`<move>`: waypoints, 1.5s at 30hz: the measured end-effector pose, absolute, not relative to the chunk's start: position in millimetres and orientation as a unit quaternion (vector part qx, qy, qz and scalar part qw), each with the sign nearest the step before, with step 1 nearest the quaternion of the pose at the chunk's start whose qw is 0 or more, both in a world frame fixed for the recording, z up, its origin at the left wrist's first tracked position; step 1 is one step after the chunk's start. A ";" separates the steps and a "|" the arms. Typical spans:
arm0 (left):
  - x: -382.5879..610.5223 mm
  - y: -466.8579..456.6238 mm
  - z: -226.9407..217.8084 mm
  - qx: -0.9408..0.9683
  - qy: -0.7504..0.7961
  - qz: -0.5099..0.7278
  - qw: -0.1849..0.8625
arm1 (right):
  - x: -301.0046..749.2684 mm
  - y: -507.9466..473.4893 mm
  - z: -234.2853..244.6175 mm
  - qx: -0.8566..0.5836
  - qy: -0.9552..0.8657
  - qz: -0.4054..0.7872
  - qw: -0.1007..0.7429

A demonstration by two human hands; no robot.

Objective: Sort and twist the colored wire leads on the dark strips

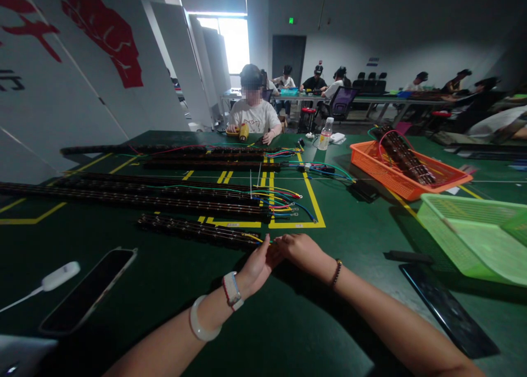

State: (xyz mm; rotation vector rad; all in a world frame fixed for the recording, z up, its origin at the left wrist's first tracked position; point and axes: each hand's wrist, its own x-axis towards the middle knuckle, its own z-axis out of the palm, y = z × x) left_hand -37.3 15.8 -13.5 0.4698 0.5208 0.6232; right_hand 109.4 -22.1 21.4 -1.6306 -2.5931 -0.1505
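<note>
A short dark cable bundle, wrapped in black and brown sleeving, lies on the green table just ahead of my hands. From its right end come thin coloured wires, a yellow one among them, and these run into my fingers. My left hand, palm turned inward, is closed round the wires with its thumb up. My right hand meets it fingertip to fingertip, closed in a pinch on the same wires. Their tips are hidden by my fingers. Beyond lie several longer cable bundles with ring terminals on their wire ends.
An orange basket holding another bundle and a green basket stand right. A phone lies left, a dark slab right. Across the table, near a bottle, a person has a yellow heat gun.
</note>
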 end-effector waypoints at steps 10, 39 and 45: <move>-34.5 15.1 -13.0 0.223 0.250 0.330 0.883 | 111.0 -21.8 12.2 -0.473 -0.865 -0.163 0.021; -34.8 22.4 -12.0 0.264 0.213 0.282 0.897 | 148.0 -73.3 0.1 -0.612 -0.746 0.122 0.233; -33.6 22.9 -9.1 0.270 0.223 0.276 0.895 | 137.8 -78.6 -0.5 -0.640 -0.665 0.226 0.312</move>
